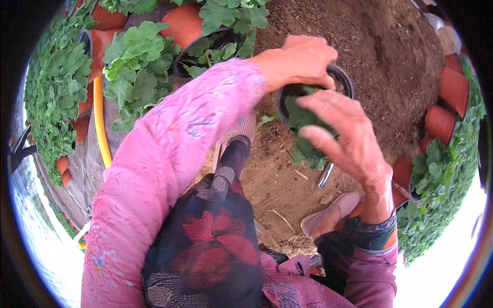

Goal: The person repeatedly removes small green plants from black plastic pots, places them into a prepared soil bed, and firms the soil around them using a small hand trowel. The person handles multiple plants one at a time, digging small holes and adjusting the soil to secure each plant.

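Observation:
Before me a plant pot [348, 82] with a dark inside stands or leans on the soil, its opening partly covered by my hands. My left hand [304, 59] is at its far rim with curled fingers; whether they grip the rim or something else is hidden. Green lobed leaves of a potted plant [310, 148] spill over the pot's near side. Close above these leaves is my right hand [346, 133], thumb and fingers spread, nothing visibly held. Below the leaves a shiny metal rod [326, 176] sticks out, its other end hidden.
A mound of loose brown soil [377, 42] rises beyond the pot. Leafy plants in terracotta-coloured pots [183, 25] crowd the left, some tipped over, by a yellow hose [100, 123]. More such pots [441, 123] line the right. My shoes [335, 211] rest on straw-strewn ground.

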